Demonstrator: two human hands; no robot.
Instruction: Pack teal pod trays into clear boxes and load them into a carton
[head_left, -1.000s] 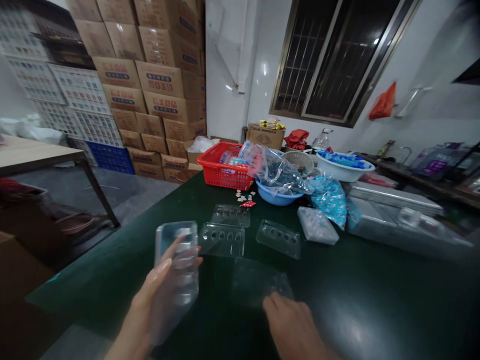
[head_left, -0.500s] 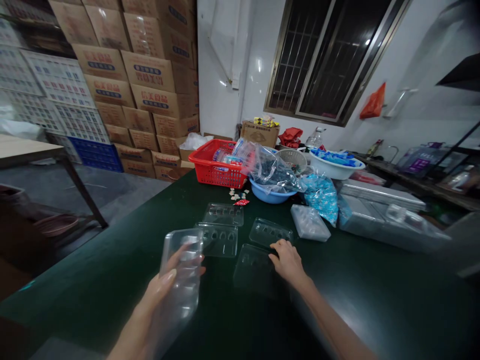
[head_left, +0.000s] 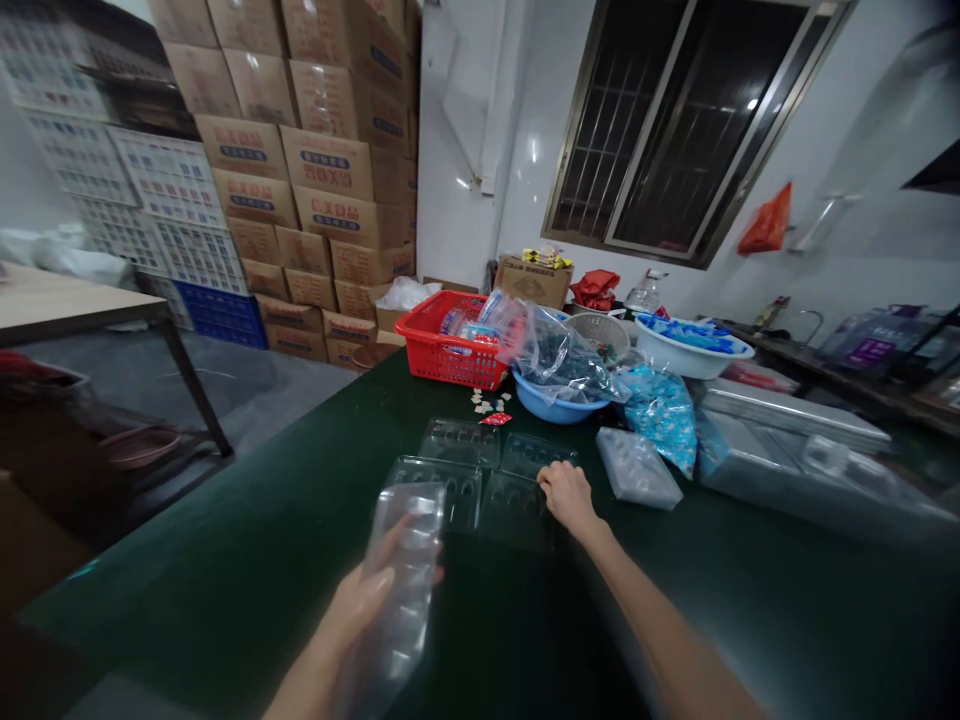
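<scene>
The left hand [head_left: 371, 590] grips an upright stack of clear, ribbed plastic trays [head_left: 411, 590], its fingers wrapped round it; the stack now overlaps the view of the front-left clear moulded tray [head_left: 463, 492] on the dark green tabletop [head_left: 225, 560]. The back-right clear tray [head_left: 534, 452], slanted and apart half a second ago, now sits squared just beside the back-left clear tray [head_left: 460, 440]. The right hand [head_left: 568, 495], fingers bent, is at its near edge, above the front-right clear tray [head_left: 511, 515]; whether it pinches either, I cannot tell.
</scene>
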